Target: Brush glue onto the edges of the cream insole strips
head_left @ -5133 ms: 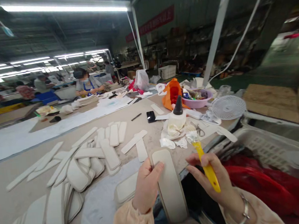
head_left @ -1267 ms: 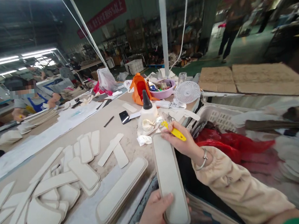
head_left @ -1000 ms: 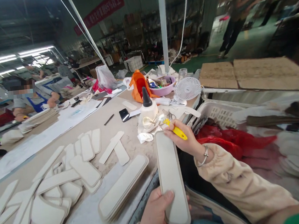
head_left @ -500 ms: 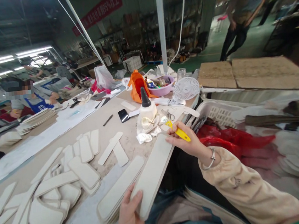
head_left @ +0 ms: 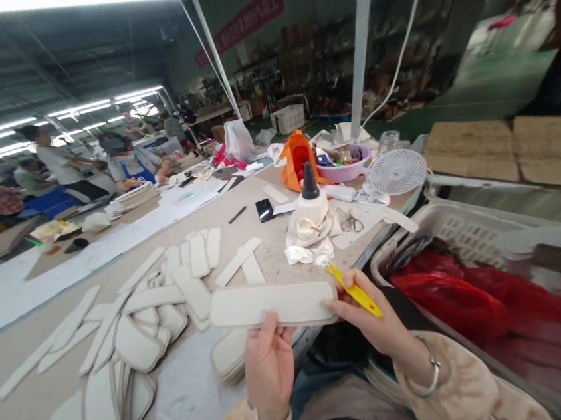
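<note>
My left hand grips a long off-white padded strip with rounded corners at its lower edge, thumb on top. At the strip's right end, my right hand pinches the corner and also holds a yellow-handled brush. The brush's whitish tip points up and left, near crumpled white tissue. Partly hidden behind my left hand, a stack of similar strips lies on the table. Beyond the tissue stands a white bottle with a black cone nozzle, wrapped in film at its base.
Many loose off-white pieces cover the table's left side. Scissors, a phone, an orange bag, a purple basin and a white fan sit farther back. A crate with red plastic stands right. Co-workers sit far left.
The strip has swung from a steep diagonal to nearly level in front of me. My right hand has come lower and nearer with the brush. The view has turned left.
</note>
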A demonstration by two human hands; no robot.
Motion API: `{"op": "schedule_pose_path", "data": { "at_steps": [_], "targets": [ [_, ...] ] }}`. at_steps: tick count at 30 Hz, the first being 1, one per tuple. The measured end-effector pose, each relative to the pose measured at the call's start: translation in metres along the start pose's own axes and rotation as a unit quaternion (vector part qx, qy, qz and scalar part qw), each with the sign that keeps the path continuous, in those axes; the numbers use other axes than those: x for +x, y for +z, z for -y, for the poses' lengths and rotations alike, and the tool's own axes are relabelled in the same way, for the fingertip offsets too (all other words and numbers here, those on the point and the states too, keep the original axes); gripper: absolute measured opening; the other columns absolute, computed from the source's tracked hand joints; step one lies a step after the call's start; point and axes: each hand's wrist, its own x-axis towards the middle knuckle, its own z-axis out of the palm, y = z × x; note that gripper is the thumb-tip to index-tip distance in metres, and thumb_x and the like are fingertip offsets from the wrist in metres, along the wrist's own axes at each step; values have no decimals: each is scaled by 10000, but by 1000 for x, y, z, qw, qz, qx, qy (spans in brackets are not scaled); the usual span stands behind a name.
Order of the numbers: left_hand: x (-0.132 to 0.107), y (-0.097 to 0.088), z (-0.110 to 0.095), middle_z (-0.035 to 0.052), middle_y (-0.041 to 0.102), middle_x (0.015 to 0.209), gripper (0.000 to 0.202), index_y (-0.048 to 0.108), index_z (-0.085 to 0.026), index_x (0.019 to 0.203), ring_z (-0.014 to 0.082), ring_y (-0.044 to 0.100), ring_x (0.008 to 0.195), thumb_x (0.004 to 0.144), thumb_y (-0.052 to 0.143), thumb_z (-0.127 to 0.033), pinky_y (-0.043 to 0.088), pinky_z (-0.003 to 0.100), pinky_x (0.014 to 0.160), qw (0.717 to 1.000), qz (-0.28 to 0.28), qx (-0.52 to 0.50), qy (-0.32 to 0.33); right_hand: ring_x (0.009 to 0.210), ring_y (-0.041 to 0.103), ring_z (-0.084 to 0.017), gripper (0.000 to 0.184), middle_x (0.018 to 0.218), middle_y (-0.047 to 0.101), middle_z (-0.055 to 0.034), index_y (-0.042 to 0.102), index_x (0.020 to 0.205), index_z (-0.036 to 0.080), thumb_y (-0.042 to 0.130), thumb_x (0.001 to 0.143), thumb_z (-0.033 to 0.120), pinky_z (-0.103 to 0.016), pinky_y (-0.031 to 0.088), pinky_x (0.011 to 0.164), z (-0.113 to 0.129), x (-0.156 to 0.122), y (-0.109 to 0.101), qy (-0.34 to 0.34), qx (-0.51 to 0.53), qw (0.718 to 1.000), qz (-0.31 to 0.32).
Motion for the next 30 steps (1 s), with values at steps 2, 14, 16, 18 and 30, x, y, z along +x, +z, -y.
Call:
{"op": "schedule_pose_path", "data": {
  "at_steps": [2,14,16,18,30],
  "targets": [
    [1,1,-4,56,752,934,262,666,-196,1025,189,692,948,770,697,-141,566,327,840,1000,22,15,0,621,400,-93,366,747,431,65,359,881,261,715,799,270,-199,355,546,0,-4,-2,12,-17,1000,0],
    [-18,-3,-23,56,757,919,209,690,-165,897,195,700,917,704,766,-195,547,337,872,999,44,-4,11,588,389,-96,418,689,408,76,343,853,256,743,753,324,-191,353,524,11,-23,14,32,-68,997,28],
    [-23,-3,-26,54,755,936,246,685,-172,940,198,694,941,706,762,-182,537,337,890,999,49,-14,18,574,385,-95,428,684,409,76,334,850,257,743,750,331,-190,346,510,12,-27,18,38,-67,996,35],
    [-27,-3,-28,51,752,953,294,674,-184,996,202,684,974,714,755,-176,521,346,916,998,52,-25,28,563,377,-93,428,681,411,76,329,848,257,739,754,336,-187,330,495,14,-32,24,38,-75,996,42],
    [-57,-26,-38,76,725,1057,361,629,-211,1184,234,621,1091,824,641,-231,489,355,928,984,173,31,25,813,562,-153,334,931,595,-1,346,897,265,669,836,330,-267,456,692,20,-51,34,-30,-78,994,72]
  ]
}}
